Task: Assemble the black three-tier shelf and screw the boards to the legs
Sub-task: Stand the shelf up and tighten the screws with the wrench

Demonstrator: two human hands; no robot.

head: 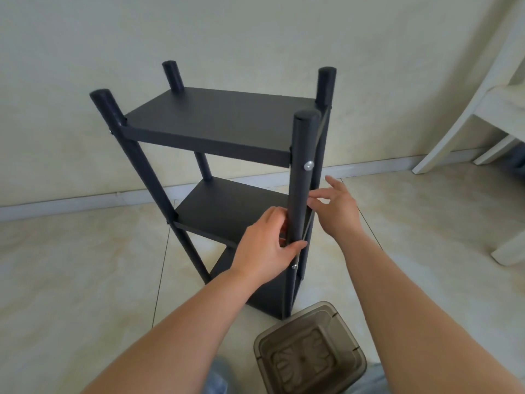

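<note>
Nearest: my knees in pale jeans (218, 376) at the bottom edge, and between them a smoky translucent plastic bin (311, 352) standing on the tiled floor (85, 265).
Shelf: my black three-tier shelf (216, 120) stands upright on the floor just beyond the bin, all three boards seated between four round legs.
Left hand: my left hand (268, 245) grips the near right leg (301, 177) at the level of the middle board (227, 206), thumb across its front, fingers curled round behind.
Right hand: my right hand (338, 207) is spread loose, holding nothing, fingertips touching the same leg from the right.
Screws: one silver screw head (308, 165) shows on that leg at the top board.
Farther: a cream wall (227, 29) with pale skirting, and a white chair (488, 109) at right.
</note>
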